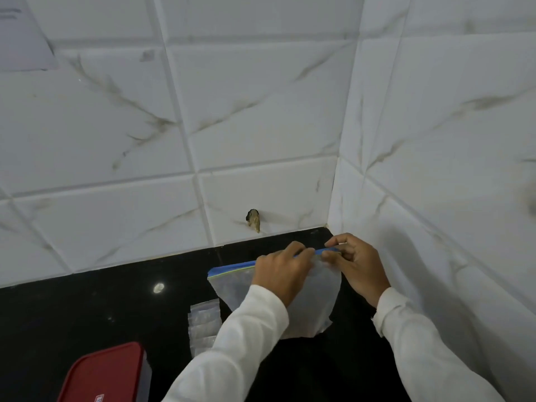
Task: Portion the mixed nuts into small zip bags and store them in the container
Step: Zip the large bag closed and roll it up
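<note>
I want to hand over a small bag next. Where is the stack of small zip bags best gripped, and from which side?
Probably by its far end, coming from the left. The small zip bags lie flat on the counter in an overlapping row; the near end runs under the left sleeve, and the big zip bag crowds the right. Pinch the top bag's edge.

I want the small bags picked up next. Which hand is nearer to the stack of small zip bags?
Left. The left hand grips the large bag's blue zip strip, just above and right of the small zip bags. The right hand pinches the strip farther right.
</note>
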Demonstrator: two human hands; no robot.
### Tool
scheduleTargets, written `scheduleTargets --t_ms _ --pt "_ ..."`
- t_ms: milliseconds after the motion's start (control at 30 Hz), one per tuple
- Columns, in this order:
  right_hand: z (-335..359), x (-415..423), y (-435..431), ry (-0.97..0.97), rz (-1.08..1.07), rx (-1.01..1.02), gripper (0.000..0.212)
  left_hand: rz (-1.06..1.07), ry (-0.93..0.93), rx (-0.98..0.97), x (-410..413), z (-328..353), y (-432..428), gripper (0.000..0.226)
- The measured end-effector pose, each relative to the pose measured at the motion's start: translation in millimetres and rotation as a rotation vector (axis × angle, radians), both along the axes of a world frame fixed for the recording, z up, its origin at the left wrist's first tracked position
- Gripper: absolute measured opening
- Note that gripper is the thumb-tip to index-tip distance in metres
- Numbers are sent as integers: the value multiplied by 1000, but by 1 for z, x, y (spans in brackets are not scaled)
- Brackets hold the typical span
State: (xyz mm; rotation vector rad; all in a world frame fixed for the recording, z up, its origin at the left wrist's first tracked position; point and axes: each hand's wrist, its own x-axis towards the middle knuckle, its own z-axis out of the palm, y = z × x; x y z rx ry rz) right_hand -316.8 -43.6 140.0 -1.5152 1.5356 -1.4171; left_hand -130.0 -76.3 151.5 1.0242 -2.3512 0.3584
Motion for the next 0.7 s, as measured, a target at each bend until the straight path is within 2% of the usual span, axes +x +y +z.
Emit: scheduleTargets --t_ms 133,233,367,467,567,700 --pt "2 -3 2 20 33 -2 27 -19 20 66 -11 -3 -12 44" --pt "1 -9 5 18 21 -27 20 0 45 131 -12 -7 -19 39" --pt "1 -8 4 40 12 -41 17 -3 3 341 -17 -3 -15 37" --pt "2 -5 3 38 -5 -35 20 -23 183 427 -21 2 -14 31" --pt "2 -3 3 10 -49 6 26 -8 349 607 -19 3 -16 23" --pt "2 2 2 -2 -95 90 20 15 415 728 -15 6 -15 19"
